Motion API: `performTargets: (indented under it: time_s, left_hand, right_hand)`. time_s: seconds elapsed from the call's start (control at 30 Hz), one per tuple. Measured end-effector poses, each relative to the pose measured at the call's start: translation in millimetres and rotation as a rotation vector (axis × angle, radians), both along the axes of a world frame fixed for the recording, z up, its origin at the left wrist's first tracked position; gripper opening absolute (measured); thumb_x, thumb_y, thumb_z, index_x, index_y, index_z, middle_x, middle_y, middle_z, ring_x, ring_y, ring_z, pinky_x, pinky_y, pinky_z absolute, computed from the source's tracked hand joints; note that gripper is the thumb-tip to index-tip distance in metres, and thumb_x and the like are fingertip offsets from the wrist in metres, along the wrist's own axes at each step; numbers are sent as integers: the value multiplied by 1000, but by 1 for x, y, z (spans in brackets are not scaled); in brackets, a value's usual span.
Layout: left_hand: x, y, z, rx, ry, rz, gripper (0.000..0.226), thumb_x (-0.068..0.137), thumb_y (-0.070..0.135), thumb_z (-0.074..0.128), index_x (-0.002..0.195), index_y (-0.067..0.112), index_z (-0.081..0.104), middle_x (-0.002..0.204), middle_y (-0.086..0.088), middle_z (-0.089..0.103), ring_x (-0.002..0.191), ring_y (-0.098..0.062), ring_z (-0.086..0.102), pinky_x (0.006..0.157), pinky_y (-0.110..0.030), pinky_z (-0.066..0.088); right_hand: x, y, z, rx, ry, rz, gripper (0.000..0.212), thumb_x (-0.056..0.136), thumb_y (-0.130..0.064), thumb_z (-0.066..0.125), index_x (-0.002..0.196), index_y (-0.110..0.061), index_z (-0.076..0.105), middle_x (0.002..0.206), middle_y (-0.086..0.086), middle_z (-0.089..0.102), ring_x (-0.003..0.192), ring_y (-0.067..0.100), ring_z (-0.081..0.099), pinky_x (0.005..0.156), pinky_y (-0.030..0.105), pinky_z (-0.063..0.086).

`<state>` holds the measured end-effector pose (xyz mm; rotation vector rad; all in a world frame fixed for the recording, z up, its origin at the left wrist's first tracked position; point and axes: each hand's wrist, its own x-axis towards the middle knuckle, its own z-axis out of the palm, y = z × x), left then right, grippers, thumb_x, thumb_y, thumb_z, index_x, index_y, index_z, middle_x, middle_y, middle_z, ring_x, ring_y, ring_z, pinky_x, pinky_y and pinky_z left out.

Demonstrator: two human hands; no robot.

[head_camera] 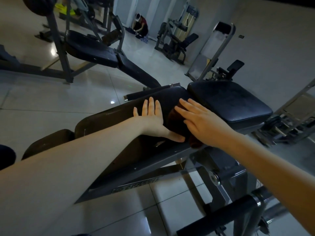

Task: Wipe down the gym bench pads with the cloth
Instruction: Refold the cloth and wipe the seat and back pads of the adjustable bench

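Left hand [151, 120]: lies flat on the back pad [109, 120], fingers straight and close together, gripping nothing; the thumb is spread wide to the right and reaches the near edge of the cloth [173, 120].
Back pad: long and dark, running from lower left to upper right, with both hands near its far end.
Cloth: dark reddish-brown, bunched on the back pad between the two hands. It lies just right of the left palm and mostly under the right hand [202, 123], and a fold shows below the right wrist at the pad's edge.
Right hand: palm down on top of the cloth, fingers straight and slightly fanned, pressing rather than gripping; the fingertips reach beyond the cloth towards the gap between the pads.
Seat pad [228, 101]: squarish and dark, just beyond the right fingertips, with no hand or cloth on it.
Bench frame [153, 161]: grey metal under the back pad.
Background: another bench [92, 47] at upper left, a crouching person [141, 26] by the far wall, and a glossy tiled floor [51, 103].
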<state>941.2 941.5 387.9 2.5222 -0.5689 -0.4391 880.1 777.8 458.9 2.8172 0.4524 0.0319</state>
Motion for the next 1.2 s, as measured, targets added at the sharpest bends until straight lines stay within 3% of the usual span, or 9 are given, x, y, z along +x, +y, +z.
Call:
performTargets:
  time_s: [0.3, 0.4, 0.5, 0.6, 0.7, 0.8, 0.97, 1.07, 1.2]
  left_hand:
    - [-4, 2, 3, -30, 26, -20, 146, 64, 81, 66, 148, 12, -32, 154, -8, -41, 142, -25, -37, 116, -57, -18]
    - [-6, 1, 3, -49, 6, 0, 145, 64, 79, 67, 149, 13, -31, 155, -7, -40, 143, -25, -35, 117, -55, -17]
    - [-6, 6, 2, -96, 6, -11, 142, 66, 80, 65, 151, 13, -28, 156, -8, -37, 145, -25, -32, 118, -54, -16]
    - [-8, 21, 1, -251, 11, -31, 126, 75, 74, 62, 155, 16, -17, 161, -7, -27, 148, -22, -24, 120, -49, -13]
    - [-14, 45, -5, -401, 9, -59, 105, 85, 62, 60, 158, 17, -2, 164, -2, -16, 151, -19, -13, 121, -41, -4]
    - [-15, 60, -33, -375, -129, -43, 88, 93, 62, 46, 158, 18, 6, 166, 1, -7, 152, -14, -5, 120, -31, 0]
    - [-18, 52, -79, -281, -448, 49, 64, 103, 54, 17, 157, 27, 0, 165, 9, -10, 145, 0, -15, 116, -24, -13]
    - [-18, 53, -82, -309, -482, 64, 64, 101, 57, 16, 157, 28, 1, 164, 10, -8, 143, 2, -14, 117, -24, -12]
    - [-22, 53, -82, -275, -476, 149, 70, 100, 59, 18, 157, 23, -1, 165, 6, -6, 147, -3, -11, 115, -22, -12]
  right_hand:
    - [117, 41, -14, -2, -145, -168, 52, 102, -23, 33, 153, -20, 24, 163, 7, 12, 150, 28, 7, 121, 49, 14]
    - [109, 50, -15, -7, -89, -118, 53, 101, -20, 35, 153, -22, 25, 163, 5, 12, 150, 26, 6, 121, 49, 15]
    - [81, 48, -13, -46, -14, -10, 53, 102, -18, 33, 154, -20, 21, 163, 2, 6, 150, 22, 1, 123, 42, 4]
    - [47, 37, -7, -56, 25, 76, 53, 103, -16, 33, 154, -17, 18, 163, 1, 4, 150, 18, -2, 119, 29, -4]
    - [24, 11, 5, -28, 84, 87, 54, 103, -16, 35, 153, -25, 16, 163, -5, 0, 149, 12, -5, 119, 27, -3]
    - [18, -3, 14, -19, 64, 41, 53, 104, -17, 34, 153, -27, 17, 163, -6, 0, 150, 12, -4, 120, 29, -1]
    - [56, 23, 0, -36, -139, -117, 54, 102, -16, 34, 154, -15, 19, 163, 8, 5, 150, 27, 2, 123, 40, 4]
    - [83, 52, -14, 20, -191, -210, 56, 100, -16, 36, 154, -15, 22, 163, 10, 10, 150, 29, 5, 121, 49, 13]
    - [81, 92, -40, 10, -148, -97, 55, 100, -18, 39, 153, -16, 23, 163, 9, 10, 150, 27, 4, 120, 46, 10]
